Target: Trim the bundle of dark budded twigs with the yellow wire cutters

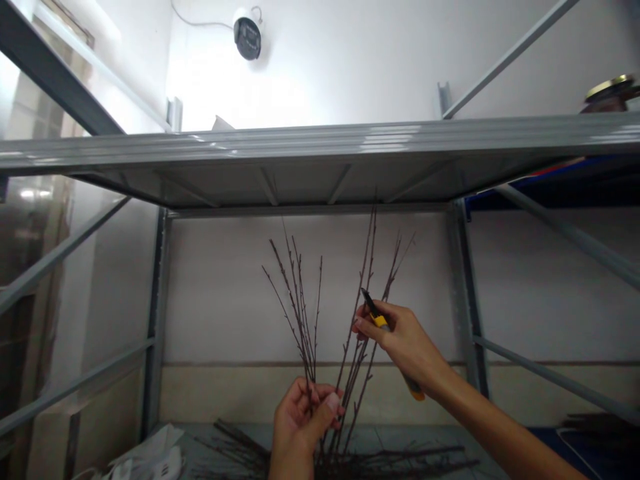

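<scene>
The **left hand** (303,420) holds 1 bunch of **thin dark twigs** (300,313) upright, near the middle of the view. Its **fingers** (320,395) are curled closed around the stems, so the lower part of the stems is hidden. The **right hand** (403,340) is at the right of this bunch, and its fingers are closed narrow around a **yellow and black utility knife** (383,323). The hand covers the middle of the knife, and the blade is hard to make out. The dark tip crosses a **second group of twigs** (361,350), but I cannot tell if it touches them. This group stands just behind the right hand, and I cannot see what holds it up.

Below the hands, a **pile of cut twigs** (400,460) lies on the **lower steel shelf** (380,437), and the near edge of the picture cuts it off. At the near left is a **white crumpled item** (150,453), partly cut off and hard to identify. The **grey upper shelf** (300,147) crosses above. On top of it at the far right sits a **round object with a gold rim** (607,93), also cut off. A **dome security camera** (247,37) is on the far wall.
</scene>
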The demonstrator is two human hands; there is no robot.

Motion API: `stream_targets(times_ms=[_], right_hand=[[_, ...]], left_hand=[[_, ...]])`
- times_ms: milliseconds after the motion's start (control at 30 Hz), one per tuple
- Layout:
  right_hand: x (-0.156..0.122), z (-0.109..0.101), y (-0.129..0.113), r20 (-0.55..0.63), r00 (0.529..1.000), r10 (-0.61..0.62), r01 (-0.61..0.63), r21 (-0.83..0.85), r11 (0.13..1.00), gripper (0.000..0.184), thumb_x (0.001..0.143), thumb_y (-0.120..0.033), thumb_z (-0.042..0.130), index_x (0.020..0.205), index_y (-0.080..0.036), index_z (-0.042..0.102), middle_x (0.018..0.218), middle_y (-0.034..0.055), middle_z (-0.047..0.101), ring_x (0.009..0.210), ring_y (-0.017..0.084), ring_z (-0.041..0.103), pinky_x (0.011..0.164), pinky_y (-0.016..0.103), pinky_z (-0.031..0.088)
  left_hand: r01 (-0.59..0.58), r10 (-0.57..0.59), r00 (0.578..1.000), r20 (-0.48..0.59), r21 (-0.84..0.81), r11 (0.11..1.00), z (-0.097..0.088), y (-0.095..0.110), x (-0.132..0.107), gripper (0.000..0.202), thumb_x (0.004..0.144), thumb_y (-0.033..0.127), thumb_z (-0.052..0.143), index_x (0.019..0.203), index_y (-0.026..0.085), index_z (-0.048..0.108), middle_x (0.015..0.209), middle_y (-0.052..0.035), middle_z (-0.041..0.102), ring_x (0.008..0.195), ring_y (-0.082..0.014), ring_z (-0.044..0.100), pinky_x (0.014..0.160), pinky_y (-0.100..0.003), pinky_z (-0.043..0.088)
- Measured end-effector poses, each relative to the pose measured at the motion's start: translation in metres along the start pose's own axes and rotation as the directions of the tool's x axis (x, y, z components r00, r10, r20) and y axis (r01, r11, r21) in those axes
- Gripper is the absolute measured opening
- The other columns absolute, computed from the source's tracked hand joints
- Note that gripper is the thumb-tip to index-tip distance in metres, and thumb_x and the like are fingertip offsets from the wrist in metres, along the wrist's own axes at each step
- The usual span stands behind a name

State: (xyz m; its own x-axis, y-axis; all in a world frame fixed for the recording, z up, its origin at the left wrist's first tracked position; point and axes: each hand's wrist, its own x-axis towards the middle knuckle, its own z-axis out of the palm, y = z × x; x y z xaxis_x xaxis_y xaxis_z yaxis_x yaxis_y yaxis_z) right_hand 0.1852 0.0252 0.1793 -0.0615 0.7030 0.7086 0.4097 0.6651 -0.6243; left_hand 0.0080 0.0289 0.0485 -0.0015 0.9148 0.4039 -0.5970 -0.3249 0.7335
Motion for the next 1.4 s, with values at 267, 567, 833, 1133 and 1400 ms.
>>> stream_targets(times_ms=[267, 567, 833, 1133, 1400], right_hand=[[-0.003, 0.000, -0.004, 0.011, 0.999, -0.031, 0.031, -0.028, 0.999, 0.013, 0.086, -0.032, 0.064, 0.079, -0.022, 0.067, 0.075, 0.0032, 0.072, 0.074, 0.021, 0.067, 0.071, 0.034, 0.050], [-0.003, 0.004, -0.008, 0.026, 0.999, -0.042, 0.043, -0.044, 0.998, 0.014, 0.086, -0.034, 0.064, 0.080, -0.022, 0.065, 0.075, 0.0031, 0.072, 0.074, 0.022, 0.067, 0.071, 0.035, 0.049], [-0.006, 0.007, -0.012, 0.037, 0.999, -0.029, 0.031, -0.053, 0.998, 0.013, 0.085, -0.033, 0.064, 0.079, -0.022, 0.064, 0.073, 0.0012, 0.070, 0.073, 0.022, 0.066, 0.069, 0.034, 0.049], [0.001, 0.004, -0.019, 0.023, 0.998, -0.056, 0.058, -0.087, 0.995, 0.013, 0.085, -0.032, 0.064, 0.077, -0.022, 0.064, 0.073, 0.0001, 0.070, 0.073, 0.021, 0.065, 0.069, 0.032, 0.048], [0.001, 0.006, -0.022, 0.005, 0.998, -0.056, 0.056, -0.109, 0.992, 0.014, 0.084, -0.034, 0.063, 0.077, -0.022, 0.065, 0.074, 0.0008, 0.069, 0.075, 0.021, 0.065, 0.071, 0.032, 0.048]], left_hand=[[0.059, -0.059, 0.998, -0.002, -0.052, 0.997, 0.008, 0.003, 0.003, 0.049, 0.051, 0.036, 0.098, 0.070, 0.018, 0.057, 0.080, -0.0072, 0.078, 0.057, -0.0135, 0.066, 0.046, -0.021, 0.047], [0.037, -0.038, 0.999, -0.023, -0.022, 0.999, 0.018, 0.013, 0.008, 0.042, 0.056, 0.033, 0.096, 0.080, 0.015, 0.068, 0.105, -0.0159, 0.079, 0.075, -0.0207, 0.074, 0.052, -0.024, 0.054], [0.001, -0.001, 1.000, -0.004, -0.062, 0.998, 0.028, 0.025, 0.016, 0.053, 0.055, 0.031, 0.096, 0.064, 0.022, 0.045, 0.088, -0.0097, 0.080, 0.087, -0.0244, 0.075, 0.067, -0.027, 0.055], [-0.032, 0.032, 0.999, 0.003, -0.060, 0.998, 0.046, 0.038, 0.022, 0.048, 0.058, 0.034, 0.095, 0.069, 0.020, 0.051, 0.087, -0.0042, 0.076, 0.074, -0.0206, 0.076, 0.065, -0.027, 0.056], [-0.061, 0.061, 0.998, 0.014, -0.042, 0.997, 0.053, 0.040, 0.027, 0.045, 0.059, 0.032, 0.094, 0.077, 0.020, 0.055, 0.098, -0.0078, 0.077, 0.077, -0.0217, 0.076, 0.064, -0.027, 0.054]])
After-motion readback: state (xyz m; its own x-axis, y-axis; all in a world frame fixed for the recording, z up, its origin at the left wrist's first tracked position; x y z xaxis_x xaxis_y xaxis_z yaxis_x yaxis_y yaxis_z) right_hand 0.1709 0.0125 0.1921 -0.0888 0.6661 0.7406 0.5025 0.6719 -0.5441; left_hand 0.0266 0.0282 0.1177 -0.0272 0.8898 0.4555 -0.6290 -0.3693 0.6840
